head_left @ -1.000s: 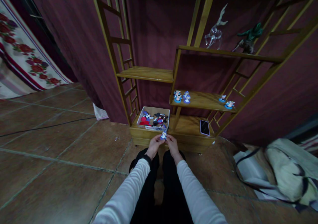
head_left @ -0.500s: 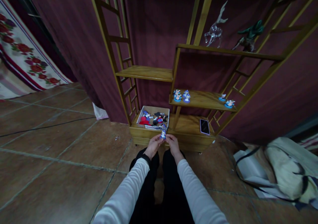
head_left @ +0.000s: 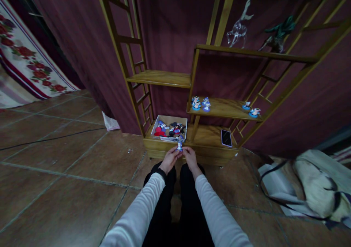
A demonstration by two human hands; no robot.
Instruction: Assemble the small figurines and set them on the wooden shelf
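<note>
A small purple-and-white figurine [head_left: 179,145] stands upright between my fingertips, just in front of the shelf's base. My left hand [head_left: 170,158] pinches it from the left, and my right hand [head_left: 190,155] grips its right side. Directly beyond is an open cardboard box [head_left: 187,130] holding several jumbled figurines in red, black, blue and white. Up on the middle shelf [head_left: 223,108], a pair of purple figurines [head_left: 206,104] stands beside blue-based ones [head_left: 196,105] at the left end. Two more blue-based figurines [head_left: 255,112] are at its right end.
A phone [head_left: 226,138] lies on the lowest board, right of the box. Higher up stand a clear glass deer [head_left: 238,31] and a dark green statuette [head_left: 278,35]. Bags [head_left: 309,185] sit on the tiled floor at right; a black cable [head_left: 55,139] runs along the left.
Both hands still hold the figurine, which has risen slightly and now shows a little more upright. The view has shifted a little; the shelf's contents look the same.
</note>
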